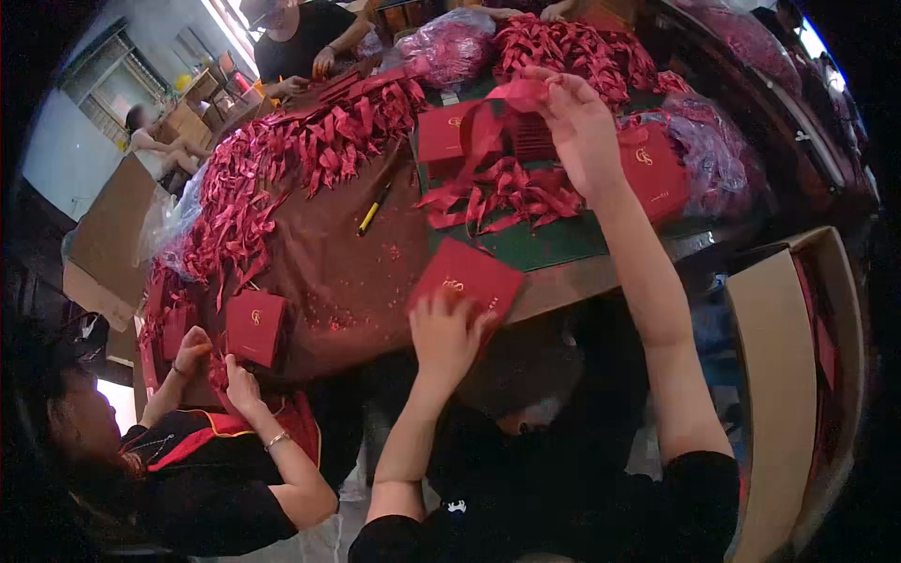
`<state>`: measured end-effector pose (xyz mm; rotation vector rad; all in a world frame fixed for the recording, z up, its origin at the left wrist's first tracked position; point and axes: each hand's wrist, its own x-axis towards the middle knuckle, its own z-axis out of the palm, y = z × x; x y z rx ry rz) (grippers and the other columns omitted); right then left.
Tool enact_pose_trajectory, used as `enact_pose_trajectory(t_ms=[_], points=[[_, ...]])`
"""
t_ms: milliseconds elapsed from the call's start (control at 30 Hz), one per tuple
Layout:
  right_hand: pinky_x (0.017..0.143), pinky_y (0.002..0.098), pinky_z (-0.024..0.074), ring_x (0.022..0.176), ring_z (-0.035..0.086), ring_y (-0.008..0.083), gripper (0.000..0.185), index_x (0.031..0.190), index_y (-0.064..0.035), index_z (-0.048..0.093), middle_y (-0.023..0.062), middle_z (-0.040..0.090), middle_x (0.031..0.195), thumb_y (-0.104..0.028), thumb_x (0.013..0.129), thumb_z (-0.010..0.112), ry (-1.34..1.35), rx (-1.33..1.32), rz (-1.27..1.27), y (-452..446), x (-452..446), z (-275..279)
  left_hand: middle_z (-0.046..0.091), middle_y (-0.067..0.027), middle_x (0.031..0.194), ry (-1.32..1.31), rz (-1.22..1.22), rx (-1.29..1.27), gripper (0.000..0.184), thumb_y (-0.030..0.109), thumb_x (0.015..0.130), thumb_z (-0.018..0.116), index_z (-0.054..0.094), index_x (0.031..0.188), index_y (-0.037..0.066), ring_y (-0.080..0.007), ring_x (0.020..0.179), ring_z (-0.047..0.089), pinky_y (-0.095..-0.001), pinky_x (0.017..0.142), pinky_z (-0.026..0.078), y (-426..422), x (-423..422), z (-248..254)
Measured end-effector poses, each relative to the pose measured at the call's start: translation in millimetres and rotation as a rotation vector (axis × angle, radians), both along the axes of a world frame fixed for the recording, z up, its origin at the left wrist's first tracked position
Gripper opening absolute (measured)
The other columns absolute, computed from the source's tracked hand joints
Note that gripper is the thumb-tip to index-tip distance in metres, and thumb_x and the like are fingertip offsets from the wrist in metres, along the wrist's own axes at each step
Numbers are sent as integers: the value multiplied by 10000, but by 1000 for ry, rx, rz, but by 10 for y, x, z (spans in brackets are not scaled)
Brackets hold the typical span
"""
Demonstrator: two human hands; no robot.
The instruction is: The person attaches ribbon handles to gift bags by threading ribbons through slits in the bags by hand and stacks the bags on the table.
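Observation:
My left hand (441,340) lies with spread fingers on the lower part of a red card or bag (469,277) with gold lettering, at the table's front edge. Raised over the far part of the table, my right hand (574,113) pinches a red ribbon (519,92) between thumb and fingers. The ribbon hangs down to the left, in front of another red bag (443,131). Below it, a loose bunch of red ribbons (511,195) rests on the green mat (526,249).
Ribbon heaps (328,141) cover the table's far left. A yellow cutter (368,218) lies mid-table. At left, a co-worker's hands (242,383) are near a red bag (255,327); another person (305,42) works across. An open cardboard box (774,375) stands right.

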<state>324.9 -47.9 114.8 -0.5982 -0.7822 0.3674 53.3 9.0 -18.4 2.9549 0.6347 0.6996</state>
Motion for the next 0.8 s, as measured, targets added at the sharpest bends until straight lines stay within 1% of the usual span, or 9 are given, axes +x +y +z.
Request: enact_pose_trajectory(t_ms=[67, 133, 167, 233, 367, 467, 567, 667, 800], points=[[939, 291, 428, 1005, 584, 136, 94, 1001, -42, 579, 104, 628, 1130, -111, 952, 537, -4, 29, -37, -165, -18, 72, 559, -193, 1114, -100, 64, 98, 497, 423, 764, 720, 629, 1130, 100, -367, 1083, 504, -459, 893, 408, 199, 83, -1], [987, 340, 429, 1070, 584, 219, 116, 1022, -38, 571, 151, 610, 1159, -120, 946, 542, -48, 59, -114, -322, -39, 102, 532, -218, 1200, -62, 172, -145, 563, 392, 757, 736, 584, 1177, 49, -384, 1118, 492, -479, 921, 397, 307, 182, 6], [957, 314, 411, 1006, 598, 192, 118, 1008, -41, 577, 114, 640, 1094, -140, 956, 537, -52, 90, -142, -414, -69, 122, 510, -228, 1238, 78, 204, -495, 666, 405, 753, 736, 525, 1248, 14, -388, 1119, 491, -469, 935, 399, 344, 177, 24], [969, 335, 411, 1002, 605, 207, 121, 1018, -47, 579, 119, 640, 1084, -141, 960, 529, -77, 213, -101, -656, -183, 174, 517, -222, 1233, 95, 291, -341, 749, 410, 742, 743, 475, 1307, -2, -377, 1111, 497, -441, 922, 418, 279, 195, -18], [612, 262, 348, 529, 420, 79, 233, 1121, -50, 551, -13, 445, 699, -227, 982, 492, -118, 250, -15, -1196, -710, 435, 530, -222, 1152, -19, 285, -249, 842, 403, 689, 791, 449, 1329, -24, -379, 1051, 505, -436, 904, 416, 254, 162, -71], [471, 223, 305, 447, 365, 42, 275, 1066, -51, 545, -19, 451, 711, -300, 952, 556, -272, 162, -62, -1341, -964, 299, 503, -219, 1153, -48, 258, -387, 796, 391, 678, 806, 480, 1301, 17, -371, 1052, 498, -442, 901, 420, 284, 148, -144], [525, 165, 361, 596, 449, 10, 148, 1008, -42, 557, -1, 557, 862, -155, 925, 606, -215, -281, -26, -1141, -1225, -154, 481, -219, 1168, -78, 288, -476, 795, 395, 666, 817, 487, 1294, 37, -365, 1102, 460, -438, 943, 397, 203, 149, -151], [622, 266, 447, 698, 565, 147, 116, 924, -8, 590, 64, 576, 819, -82, 857, 650, -568, -546, -278, -568, -1260, -773, 477, -209, 1176, -151, 262, -512, 790, 377, 651, 831, 494, 1280, 38, -357, 1120, 430, -425, 962, 377, 174, 106, -289], [641, 344, 462, 714, 585, 266, 116, 911, -20, 588, 128, 585, 817, -107, 854, 638, -776, -518, -424, -84, -1224, -1419, 466, -211, 1175, -196, 336, -386, 792, 329, 653, 837, 464, 1295, 52, -348, 1075, 439, -424, 962, 359, 98, 137, -254]])
